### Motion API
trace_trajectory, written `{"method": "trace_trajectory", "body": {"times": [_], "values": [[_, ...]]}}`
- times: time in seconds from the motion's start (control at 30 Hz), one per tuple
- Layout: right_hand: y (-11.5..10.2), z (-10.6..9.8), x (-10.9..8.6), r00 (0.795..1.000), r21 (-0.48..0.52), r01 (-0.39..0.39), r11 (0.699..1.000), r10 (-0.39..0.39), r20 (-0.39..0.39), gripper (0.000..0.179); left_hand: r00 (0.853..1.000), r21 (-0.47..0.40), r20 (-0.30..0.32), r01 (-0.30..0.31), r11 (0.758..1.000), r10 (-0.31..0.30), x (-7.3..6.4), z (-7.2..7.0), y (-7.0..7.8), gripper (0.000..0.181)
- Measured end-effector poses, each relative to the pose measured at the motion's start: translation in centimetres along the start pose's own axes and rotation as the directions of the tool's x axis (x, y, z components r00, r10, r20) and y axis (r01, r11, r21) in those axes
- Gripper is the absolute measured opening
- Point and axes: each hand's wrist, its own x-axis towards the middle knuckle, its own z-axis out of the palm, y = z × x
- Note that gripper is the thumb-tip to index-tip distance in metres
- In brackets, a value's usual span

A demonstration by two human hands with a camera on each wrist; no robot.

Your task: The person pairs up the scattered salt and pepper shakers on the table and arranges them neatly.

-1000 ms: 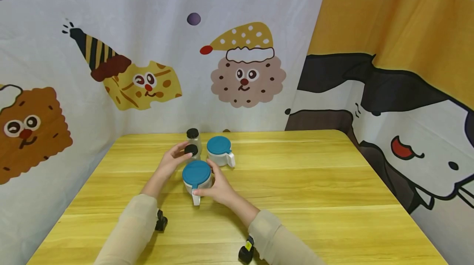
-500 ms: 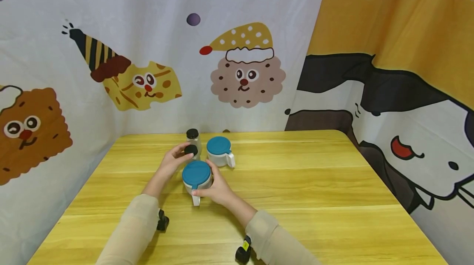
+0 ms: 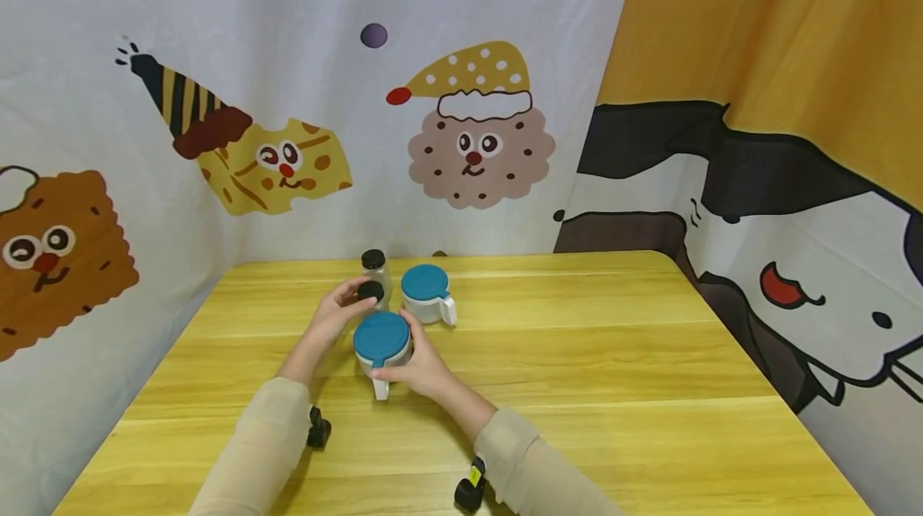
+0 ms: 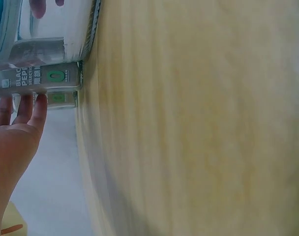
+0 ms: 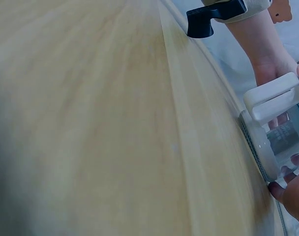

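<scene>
My left hand (image 3: 335, 314) holds the nearer of two black-capped spice bottles (image 3: 371, 292), thumb and fingers on either side near its cap. In the left wrist view that bottle (image 4: 56, 76) has a dark label with "BLACK PEPPER" partly readable. Just in front stands a clear seasoning jar (image 3: 382, 336) with a blue lid and a white handle (image 5: 275, 98). My right hand (image 3: 427, 364) grips this jar, thumb by the handle and fingers along its right side. White contents show through its wall in the left wrist view.
Behind the held bottle stands the second spice bottle (image 3: 375, 264). A matching blue-lidded jar (image 3: 425, 284) is to its right, handle pointing right. All stand on a wooden table (image 3: 577, 356), with a printed cloth (image 3: 310, 59) hanging behind its far edge.
The right forearm has shifted very slightly left. Both hands keep the same hold, and the bottles and jars stay in place.
</scene>
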Motion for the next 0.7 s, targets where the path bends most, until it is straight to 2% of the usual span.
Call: {"method": "trace_trajectory", "body": {"times": [0.1, 0.2, 0.43, 0.7], "values": [[0.0, 0.1, 0.1, 1.000, -0.002, -0.001, 1.000, 0.001, -0.007, 0.103, 1.000, 0.008, -0.007, 0.000, 1.000, 0.000, -0.3, 0.1, 0.5, 0.056], [0.0, 0.1, 0.1, 1.000, 0.005, -0.005, 1.000, 0.005, -0.010, 0.103, 1.000, 0.006, -0.008, -0.012, 1.000, 0.012, -0.2, 0.1, 0.4, 0.056], [0.0, 0.1, 0.3, 1.000, 0.032, -0.013, 0.999, 0.013, -0.016, 0.105, 1.000, -0.016, -0.015, -0.008, 1.000, 0.008, 1.6, -0.4, -2.3, 0.056], [-0.1, 0.0, 0.3, 1.000, 0.066, -0.007, 0.998, 0.008, -0.009, 0.101, 0.999, 0.004, -0.016, -0.048, 0.999, 0.048, 1.6, -0.5, -2.9, 0.055]]}}
